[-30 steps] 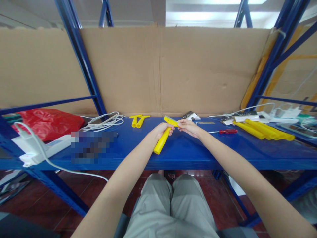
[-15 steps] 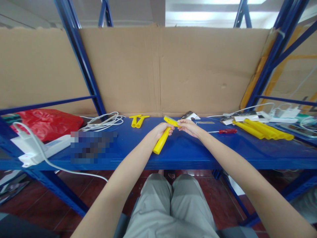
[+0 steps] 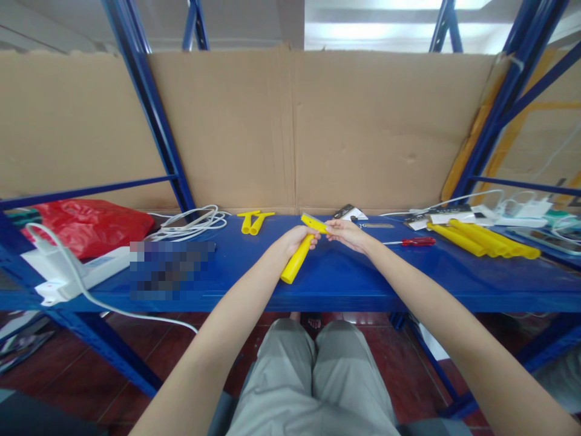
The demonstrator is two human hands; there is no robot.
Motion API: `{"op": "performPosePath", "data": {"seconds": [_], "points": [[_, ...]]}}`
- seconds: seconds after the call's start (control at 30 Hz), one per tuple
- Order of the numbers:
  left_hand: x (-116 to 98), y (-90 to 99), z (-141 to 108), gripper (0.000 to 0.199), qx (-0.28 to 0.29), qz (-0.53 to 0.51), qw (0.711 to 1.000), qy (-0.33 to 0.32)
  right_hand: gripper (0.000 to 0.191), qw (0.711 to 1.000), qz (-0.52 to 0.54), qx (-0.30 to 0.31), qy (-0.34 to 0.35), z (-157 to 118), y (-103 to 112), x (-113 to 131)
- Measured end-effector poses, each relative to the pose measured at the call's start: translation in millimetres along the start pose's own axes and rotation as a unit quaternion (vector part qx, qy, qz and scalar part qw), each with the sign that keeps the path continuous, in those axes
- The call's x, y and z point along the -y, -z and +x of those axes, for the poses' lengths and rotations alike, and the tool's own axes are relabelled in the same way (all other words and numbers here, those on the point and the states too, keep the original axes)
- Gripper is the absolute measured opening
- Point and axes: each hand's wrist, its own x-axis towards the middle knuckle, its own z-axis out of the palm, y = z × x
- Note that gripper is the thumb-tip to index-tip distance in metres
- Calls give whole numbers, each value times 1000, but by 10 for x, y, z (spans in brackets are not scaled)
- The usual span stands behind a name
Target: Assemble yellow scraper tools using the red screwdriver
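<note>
A yellow T-shaped tool (image 3: 295,261) is held over the middle of the blue shelf. My left hand (image 3: 301,238) is wrapped round its handle just below the head, and the wide handle end points toward the front edge. At the head's right end, my right hand (image 3: 340,232) has its fingers pinched; whether they grip the head or some small part is too small to tell. A pale strip shows along the head's upper edge. Two similar yellow tools (image 3: 255,224) lie behind, to the left. A red-handled screwdriver (image 3: 415,241) lies right of my right hand.
Several yellow handles (image 3: 485,239) lie at the right, beside black-and-white packets (image 3: 438,217). Another packet (image 3: 349,212) and thin metal strips (image 3: 376,225) lie at the back. On the left are white cables (image 3: 193,223), a red bag (image 3: 95,227) and a power strip (image 3: 106,266). Cardboard (image 3: 363,127) stands behind.
</note>
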Motion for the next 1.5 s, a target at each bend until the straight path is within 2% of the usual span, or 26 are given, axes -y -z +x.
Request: {"op": "performPosePath", "data": {"seconds": [0.27,0.63,0.9,1.5], "points": [[-1,3,4,17,3,24,1000,8,18,1000,-1,-9,-28,-1,-20,-6],[-19,-9,-14,18,1,26,1000,15,20,1000,8,7,-12,44,6,-26],[-25,-10,-32,16,-5,34,999,18,19,999,7,-25,-19,12,-36,-6],[-9,8,-10,16,-8,35,999,14,17,1000,1,-9,-21,0,-56,9]]}}
